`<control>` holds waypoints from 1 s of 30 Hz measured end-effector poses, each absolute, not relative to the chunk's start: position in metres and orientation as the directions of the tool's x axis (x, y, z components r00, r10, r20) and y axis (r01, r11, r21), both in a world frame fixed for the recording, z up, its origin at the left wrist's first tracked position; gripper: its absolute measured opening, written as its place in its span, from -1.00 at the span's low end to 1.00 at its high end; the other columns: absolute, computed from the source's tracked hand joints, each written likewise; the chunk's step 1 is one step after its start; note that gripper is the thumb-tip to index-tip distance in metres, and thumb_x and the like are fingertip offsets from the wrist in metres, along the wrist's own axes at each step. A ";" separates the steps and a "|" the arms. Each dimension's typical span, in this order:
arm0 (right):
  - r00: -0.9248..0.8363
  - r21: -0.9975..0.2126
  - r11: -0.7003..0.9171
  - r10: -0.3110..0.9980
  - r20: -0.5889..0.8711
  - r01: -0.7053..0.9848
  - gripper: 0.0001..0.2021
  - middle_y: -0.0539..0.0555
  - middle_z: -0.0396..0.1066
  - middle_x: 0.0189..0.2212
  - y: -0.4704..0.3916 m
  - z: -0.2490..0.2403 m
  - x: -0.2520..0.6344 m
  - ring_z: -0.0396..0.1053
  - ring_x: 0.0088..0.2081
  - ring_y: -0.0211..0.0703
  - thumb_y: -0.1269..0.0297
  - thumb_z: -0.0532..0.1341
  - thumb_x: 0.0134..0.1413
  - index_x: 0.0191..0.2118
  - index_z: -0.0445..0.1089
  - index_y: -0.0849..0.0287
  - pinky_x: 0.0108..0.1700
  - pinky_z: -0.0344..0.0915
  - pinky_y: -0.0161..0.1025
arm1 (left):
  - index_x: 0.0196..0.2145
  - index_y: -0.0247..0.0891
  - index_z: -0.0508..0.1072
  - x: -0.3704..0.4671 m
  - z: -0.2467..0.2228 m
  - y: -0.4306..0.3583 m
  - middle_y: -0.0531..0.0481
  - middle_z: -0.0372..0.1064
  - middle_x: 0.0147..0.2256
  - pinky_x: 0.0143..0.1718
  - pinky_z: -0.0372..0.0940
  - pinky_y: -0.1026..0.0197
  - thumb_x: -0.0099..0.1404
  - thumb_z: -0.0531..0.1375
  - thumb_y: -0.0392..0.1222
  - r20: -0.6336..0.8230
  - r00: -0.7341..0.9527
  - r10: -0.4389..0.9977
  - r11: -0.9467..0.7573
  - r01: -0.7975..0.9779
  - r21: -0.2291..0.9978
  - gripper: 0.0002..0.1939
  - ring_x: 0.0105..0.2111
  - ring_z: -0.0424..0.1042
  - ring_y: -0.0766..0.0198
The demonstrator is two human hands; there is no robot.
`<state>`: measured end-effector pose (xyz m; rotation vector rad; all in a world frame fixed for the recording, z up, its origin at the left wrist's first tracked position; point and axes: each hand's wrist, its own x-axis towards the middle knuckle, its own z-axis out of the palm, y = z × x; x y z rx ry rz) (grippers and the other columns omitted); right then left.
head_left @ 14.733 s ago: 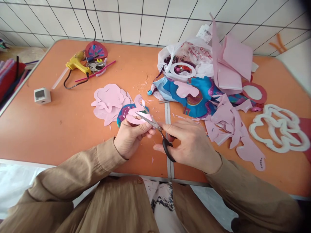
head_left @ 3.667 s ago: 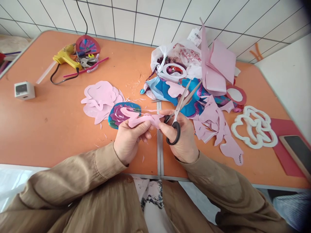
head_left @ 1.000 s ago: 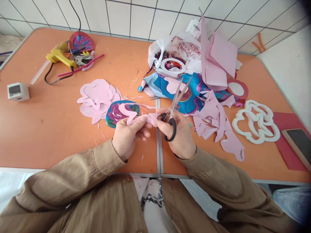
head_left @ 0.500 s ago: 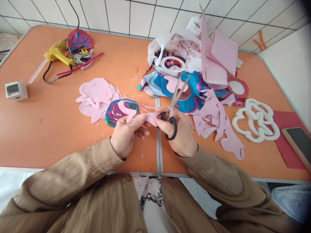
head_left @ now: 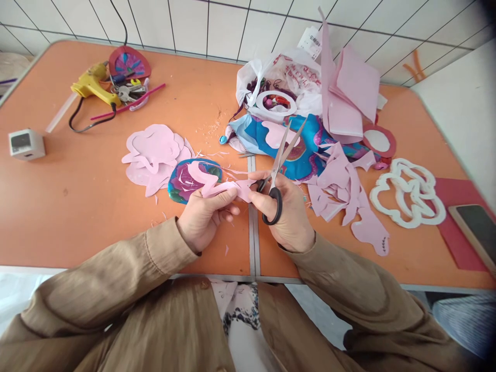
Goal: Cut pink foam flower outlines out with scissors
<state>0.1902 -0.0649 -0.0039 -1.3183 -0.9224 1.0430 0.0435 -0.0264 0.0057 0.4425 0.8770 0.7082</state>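
Note:
My left hand (head_left: 204, 217) pinches a curvy strip of pink paper (head_left: 206, 181) between thumb and fingers. The strip's right end reaches the fingertips of my right hand (head_left: 291, 219), which also holds a pair of scissors (head_left: 279, 157). The scissors have black handles, and their blades point up and away, slightly parted. Just beyond my left hand lies a blue and purple flowered fabric piece (head_left: 180, 178) with thin pink trimmings on it. Left of that is a pile of cut pink shapes (head_left: 153, 150).
Pink offcuts (head_left: 341, 181), white cloud-shaped frames (head_left: 408, 194) and a phone (head_left: 475, 227) lie to the right. Behind are blue flowered fabric (head_left: 306, 165), a plastic bag (head_left: 306, 72) and folded pink sheets (head_left: 354, 82). A yellow glue gun (head_left: 93, 88) and a white cube (head_left: 26, 144) sit left.
The left thumb has shifted slightly to the right along the pink strip. The scissors have tilted a little to the right, their blades still parted.

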 end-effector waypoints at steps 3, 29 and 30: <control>0.305 -0.995 -0.062 0.949 -0.082 -0.075 -0.77 -0.08 0.42 -0.48 -0.064 -0.002 0.189 0.37 -0.42 -0.26 0.30 0.38 -0.21 -0.30 0.47 0.11 -0.31 0.36 -0.21 | -0.51 -0.40 0.47 0.044 0.005 -0.027 0.07 0.44 -0.55 -0.68 0.22 0.46 -0.15 0.53 -0.26 -0.538 0.434 0.723 0.687 -0.372 0.624 -0.66 -0.63 0.40 0.46; 0.295 -0.994 -0.101 0.949 -0.111 -0.050 -0.74 -0.08 0.41 -0.49 -0.065 0.000 0.189 0.36 -0.42 -0.26 0.28 0.37 -0.23 -0.28 0.48 0.10 -0.31 0.34 -0.22 | -0.46 -0.38 0.51 0.044 0.003 -0.029 0.08 0.45 -0.54 -0.61 0.24 0.44 -0.14 0.52 -0.30 -0.508 0.445 0.737 0.673 -0.425 0.605 -0.69 -0.59 0.41 0.46; 0.290 -0.995 -0.091 0.952 -0.101 -0.047 -0.74 -0.08 0.41 -0.50 -0.065 -0.001 0.190 0.35 -0.43 -0.26 0.28 0.38 -0.22 -0.28 0.48 0.10 -0.33 0.34 -0.22 | -0.46 -0.39 0.52 0.044 0.002 -0.030 0.08 0.45 -0.54 -0.61 0.25 0.45 -0.14 0.51 -0.31 -0.507 0.452 0.733 0.678 -0.434 0.593 -0.70 -0.59 0.41 0.46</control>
